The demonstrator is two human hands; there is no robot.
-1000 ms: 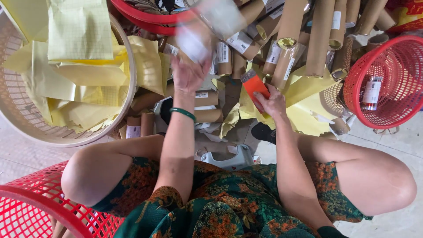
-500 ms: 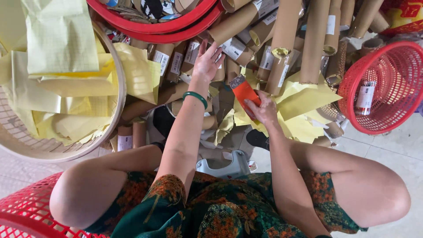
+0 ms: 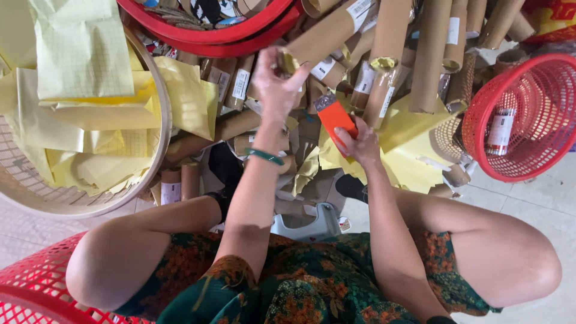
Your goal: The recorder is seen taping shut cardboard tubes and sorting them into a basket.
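Cardboard tube [image 3: 327, 30], brown w/ white label, is lying slanted at top centre of the frame, its near end stuffed w/ a yellow paper plug [image 3: 290, 62]. Left hand [image 3: 275, 84] is pinching that end, fingers closed round the rim & plug. Probably light & stiff along its length, but thin-walled, so a hard squeeze at the open mouth would likely dent it; best hold looks to be just behind the rim or mid-body, where the wall is supported. Surface is matte, prob. not slippery. Paper plug is soft, tears easily.

Right hand [image 3: 360, 144], centre frame, is gripping an orange box cutter [image 3: 335, 117], fingers wrapped on the lower handle, dark tip pointing up-left toward the tube end. Rigid plastic, blade end needs care.

Outward: more tubes [image 3: 429, 54] are piling across the top & centre. Yellow paper sheets [image 3: 414, 144] are lying under them on the floor. Round beige basket [image 3: 153, 168] at left is holding flattened yellow sheets. Red basket [image 3: 510, 174] at right is holding a small can. Red rim [image 3: 210, 36] is showing at top.
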